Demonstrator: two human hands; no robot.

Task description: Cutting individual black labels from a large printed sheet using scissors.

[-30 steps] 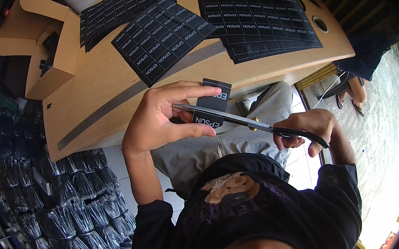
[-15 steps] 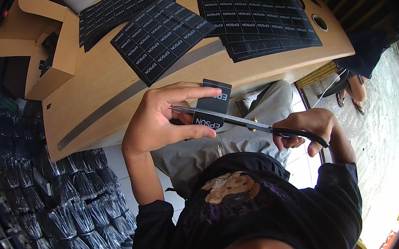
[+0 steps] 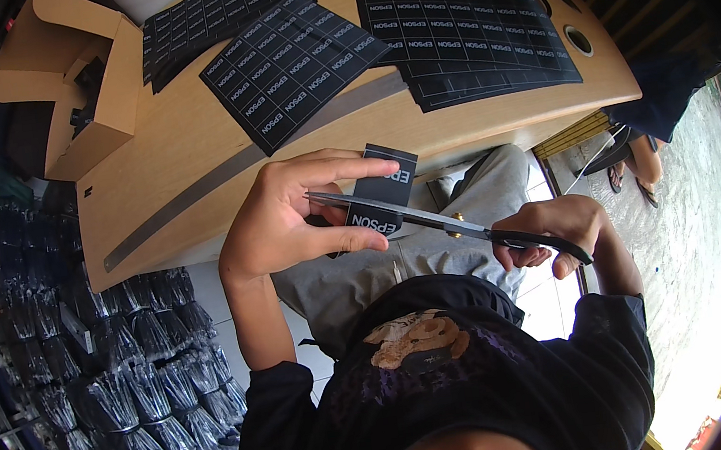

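Just in front of the desk's near edge, my left hand [image 3: 276, 221] pinches a small black card-like piece with white print [image 3: 391, 181], fingers at its top end and thumb at its bottom. My right hand [image 3: 561, 224] is closed through the black handles of a pair of scissors [image 3: 426, 216]. The long metal blades lie across the middle of the piece, and their tips reach in toward my left palm. The blades look nearly together; whether they have cut through is hard to see.
On the wooden desk [image 3: 142, 183] lie black printed sheets [image 3: 294, 68], a stack of sheets [image 3: 462, 27] at the right and a long metal ruler [image 3: 172, 213]. An open cardboard box [image 3: 109, 125] stands left. Plastic-wrapped bundles [image 3: 137, 406] fill the lower left. Another person's legs [image 3: 643, 164] show at right.
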